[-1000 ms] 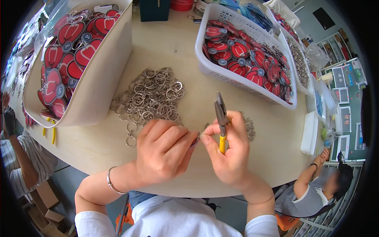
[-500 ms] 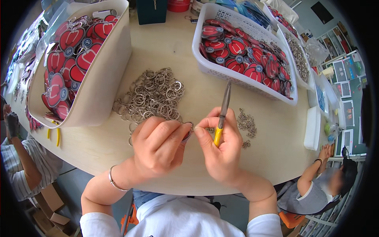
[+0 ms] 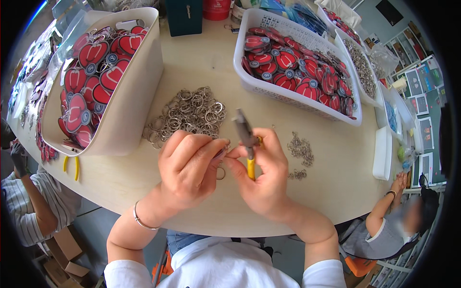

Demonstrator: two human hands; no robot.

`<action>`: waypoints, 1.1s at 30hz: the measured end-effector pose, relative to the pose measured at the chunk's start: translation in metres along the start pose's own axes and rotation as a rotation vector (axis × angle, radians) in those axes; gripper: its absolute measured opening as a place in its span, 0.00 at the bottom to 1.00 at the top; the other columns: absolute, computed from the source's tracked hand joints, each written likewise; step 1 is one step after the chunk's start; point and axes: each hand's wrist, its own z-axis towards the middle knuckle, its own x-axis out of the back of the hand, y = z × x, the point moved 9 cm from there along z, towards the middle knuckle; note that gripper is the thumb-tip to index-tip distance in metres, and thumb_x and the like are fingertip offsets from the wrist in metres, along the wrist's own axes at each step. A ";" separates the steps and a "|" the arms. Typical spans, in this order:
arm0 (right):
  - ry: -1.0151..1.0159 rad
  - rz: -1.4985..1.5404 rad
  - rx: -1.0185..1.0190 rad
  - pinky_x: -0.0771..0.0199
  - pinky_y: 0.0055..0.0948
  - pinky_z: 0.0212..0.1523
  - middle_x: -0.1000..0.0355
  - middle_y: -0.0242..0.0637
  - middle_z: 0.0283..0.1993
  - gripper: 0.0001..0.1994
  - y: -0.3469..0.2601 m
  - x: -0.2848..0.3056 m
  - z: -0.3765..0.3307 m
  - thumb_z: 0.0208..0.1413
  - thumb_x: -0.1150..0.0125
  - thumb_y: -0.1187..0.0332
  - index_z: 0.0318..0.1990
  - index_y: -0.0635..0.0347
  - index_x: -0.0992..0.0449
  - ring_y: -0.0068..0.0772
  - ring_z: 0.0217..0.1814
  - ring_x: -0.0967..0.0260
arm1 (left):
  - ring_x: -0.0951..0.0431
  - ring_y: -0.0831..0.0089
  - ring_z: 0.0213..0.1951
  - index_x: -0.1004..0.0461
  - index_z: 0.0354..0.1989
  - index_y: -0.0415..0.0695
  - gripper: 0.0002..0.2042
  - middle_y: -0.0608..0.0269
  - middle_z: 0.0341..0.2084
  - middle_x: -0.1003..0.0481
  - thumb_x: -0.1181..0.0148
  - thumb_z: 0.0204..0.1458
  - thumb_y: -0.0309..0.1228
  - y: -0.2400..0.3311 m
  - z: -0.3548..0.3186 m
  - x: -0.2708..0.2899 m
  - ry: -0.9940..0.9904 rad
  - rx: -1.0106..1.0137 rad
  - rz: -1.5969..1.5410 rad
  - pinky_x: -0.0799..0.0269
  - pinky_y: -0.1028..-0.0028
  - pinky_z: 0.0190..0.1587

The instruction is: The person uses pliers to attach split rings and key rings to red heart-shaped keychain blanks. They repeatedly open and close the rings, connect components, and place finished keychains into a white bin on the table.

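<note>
Right now the pliers [image 3: 247, 137] stand nearly upright over the near middle of the round table [image 3: 201, 62], their long axis running from the yellow handles down in the palm to the dark grey jaws, which point away from the person and lean a little to the left. The right hand [image 3: 263, 177] is wrapped tight around the yellow grips, with only a short strip of yellow showing between the fingers. The left hand [image 3: 189, 165] is curled just beside it, fingertips pinching a small metal split ring [image 3: 222, 152] that sits where the two hands meet; a second loose ring [image 3: 220, 173] lies on the table under them. A thin silver bangle [image 3: 139, 220] circles the left wrist. Just beyond the hands lies a heap of silver key rings [image 3: 187, 113], and to the right a smaller scatter of little jump rings [image 3: 300, 150]. On the far left stands a white bin [image 3: 139, 86] full of red, heart-shaped rubber charms, and on the far right a white perforated basket [image 3: 288, 93] holds more of the same. Another pair of yellow-handled pliers [image 3: 71, 165] lies by the left bin's near corner.
</note>
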 end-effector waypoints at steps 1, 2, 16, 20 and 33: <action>0.012 0.010 -0.011 0.30 0.30 0.34 0.35 0.40 0.44 0.05 0.001 0.002 0.000 0.47 0.33 0.77 0.30 0.64 0.25 0.33 0.35 0.32 | 0.32 0.68 0.23 0.23 0.32 0.36 0.16 0.61 0.26 0.29 0.36 0.27 0.18 0.001 0.000 0.000 -0.003 -0.013 0.005 0.37 0.72 0.21; 0.024 0.023 -0.008 0.30 0.29 0.34 0.35 0.40 0.44 0.06 0.001 0.004 0.002 0.47 0.33 0.77 0.30 0.64 0.25 0.33 0.35 0.32 | 0.32 0.68 0.23 0.23 0.32 0.35 0.17 0.61 0.26 0.29 0.36 0.26 0.18 0.002 -0.001 0.000 -0.006 -0.021 0.014 0.37 0.72 0.21; -0.158 -0.018 0.036 0.33 0.28 0.35 0.37 0.39 0.42 0.08 -0.006 0.007 0.022 0.46 0.31 0.72 0.31 0.64 0.24 0.33 0.38 0.35 | 0.31 0.68 0.25 0.21 0.33 0.36 0.18 0.62 0.27 0.29 0.36 0.26 0.17 0.010 -0.003 0.001 -0.039 -0.064 0.078 0.36 0.73 0.24; -0.112 -0.195 0.245 0.33 0.28 0.33 0.37 0.40 0.42 0.08 -0.026 0.009 0.023 0.49 0.33 0.72 0.33 0.65 0.26 0.34 0.36 0.36 | 0.31 0.69 0.23 0.21 0.31 0.35 0.16 0.62 0.26 0.28 0.36 0.26 0.20 0.003 -0.001 0.002 -0.001 -0.017 0.019 0.37 0.73 0.21; -0.337 -0.211 -0.091 0.36 0.40 0.46 0.33 0.42 0.41 0.09 0.041 -0.026 0.016 0.38 0.29 0.73 0.28 0.63 0.22 0.45 0.46 0.35 | 0.32 0.68 0.22 0.22 0.31 0.35 0.16 0.61 0.25 0.29 0.36 0.27 0.15 -0.014 0.009 0.019 0.058 0.052 0.080 0.36 0.73 0.22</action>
